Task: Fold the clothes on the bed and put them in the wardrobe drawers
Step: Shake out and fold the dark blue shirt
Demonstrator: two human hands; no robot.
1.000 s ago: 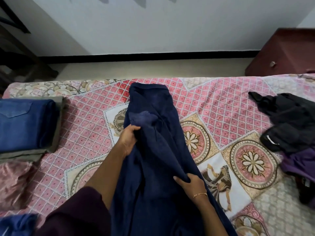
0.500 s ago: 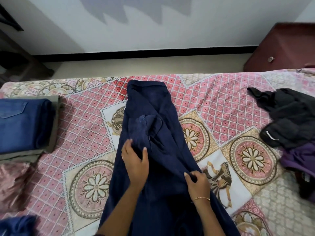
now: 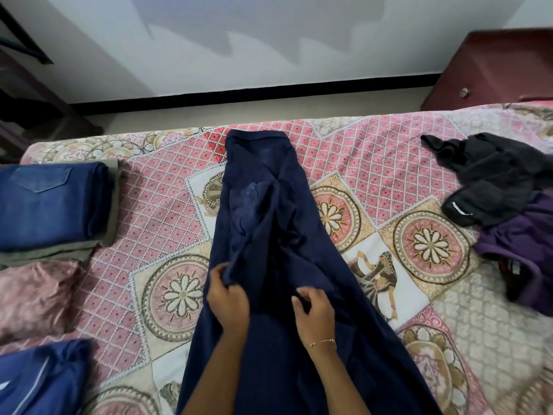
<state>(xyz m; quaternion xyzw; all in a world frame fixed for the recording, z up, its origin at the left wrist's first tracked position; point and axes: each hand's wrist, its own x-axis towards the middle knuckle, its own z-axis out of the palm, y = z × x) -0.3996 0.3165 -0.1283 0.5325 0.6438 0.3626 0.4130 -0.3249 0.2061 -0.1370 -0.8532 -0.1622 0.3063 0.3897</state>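
Left hand (image 3: 229,301) clenched, right hand (image 3: 314,314) half-curled, forearms converging.

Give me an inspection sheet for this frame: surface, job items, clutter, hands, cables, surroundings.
Surface: bed with a pink patterned cover.
Job's things: navy garment spread lengthwise at centre, creased, not yet folded; folded jeans stacked on a grey garment at left; black clothes and purple clothes heaped at right; blue garment at bottom left.
Clutter: pink cloth at left.
Grippers: left hand pinching a fold of the navy garment; right hand curled on it, grip unclear.
Cables: nothing seen.
Surroundings: white wall, dark skirting, brown cabinet at top right.
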